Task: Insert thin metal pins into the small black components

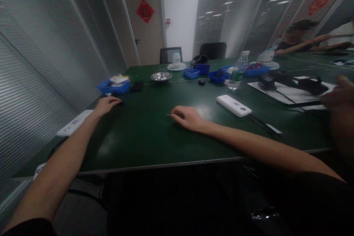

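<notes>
At the left of the green table [143,136], my left hand [105,106] is closed, its fingertips pinched on a small black thing [122,103] too small to name. My right hand [189,118] rests low over the middle of the table. Its thumb and forefinger pinch a thin, pale, needle-like piece [168,114], whose tip points left. Beyond my left hand sits a blue basket [114,87] with white and yellow items in it. A shiny metal bowl [161,77] holding small pale bits stands farther back, between my hands.
A white power bank [233,105] with a cable lies right of my right hand; another white device [74,123] lies beside my left forearm. Farther back are a water bottle [238,72] and several blue baskets [191,73]. At right, a blurred hand [340,99] and a seated person [298,40] appear.
</notes>
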Action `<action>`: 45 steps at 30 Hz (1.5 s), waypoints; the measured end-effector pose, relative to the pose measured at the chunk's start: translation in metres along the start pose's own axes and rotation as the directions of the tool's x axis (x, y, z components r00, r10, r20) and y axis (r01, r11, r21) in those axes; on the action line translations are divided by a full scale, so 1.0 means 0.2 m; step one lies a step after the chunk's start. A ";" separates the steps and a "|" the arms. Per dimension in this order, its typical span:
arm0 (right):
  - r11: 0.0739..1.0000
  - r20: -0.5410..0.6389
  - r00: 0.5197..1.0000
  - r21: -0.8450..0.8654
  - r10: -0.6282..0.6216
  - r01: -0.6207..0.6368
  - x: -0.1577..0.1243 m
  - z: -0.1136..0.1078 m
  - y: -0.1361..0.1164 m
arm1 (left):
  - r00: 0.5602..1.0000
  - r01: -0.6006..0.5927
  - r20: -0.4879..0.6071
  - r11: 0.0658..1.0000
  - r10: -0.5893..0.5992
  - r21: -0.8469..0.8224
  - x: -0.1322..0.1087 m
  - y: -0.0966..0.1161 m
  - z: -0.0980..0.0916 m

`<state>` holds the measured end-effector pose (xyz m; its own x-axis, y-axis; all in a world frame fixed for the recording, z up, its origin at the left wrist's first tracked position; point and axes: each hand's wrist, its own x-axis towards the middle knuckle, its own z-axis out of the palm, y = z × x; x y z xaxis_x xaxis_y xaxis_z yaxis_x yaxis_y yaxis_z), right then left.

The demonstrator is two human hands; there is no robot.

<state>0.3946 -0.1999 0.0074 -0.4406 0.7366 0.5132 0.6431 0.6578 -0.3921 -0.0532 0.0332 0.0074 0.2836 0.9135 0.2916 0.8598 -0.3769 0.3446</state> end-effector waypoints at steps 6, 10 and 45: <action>1.000 0.005 1.000 -0.005 0.009 -0.008 0.00 0.00 0.00 | 0.999 0.022 0.029 1.000 -0.021 -0.021 0.00 -0.02 -0.01; 1.000 0.016 1.000 -0.001 0.016 -0.016 0.00 -0.01 -0.01 | 0.998 0.046 0.038 0.999 -0.046 -0.011 0.00 -0.02 -0.01; 0.999 0.037 0.999 -0.031 -0.006 0.007 -0.01 0.00 -0.01 | 0.701 -0.471 0.193 0.649 0.686 -0.598 -0.41 1.08 0.26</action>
<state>0.3934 -0.2024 0.0077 -0.4672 0.7382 0.4866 0.6593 0.6576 -0.3646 0.1321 -0.1149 0.0124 0.8709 0.4113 0.2690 0.1705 -0.7662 0.6195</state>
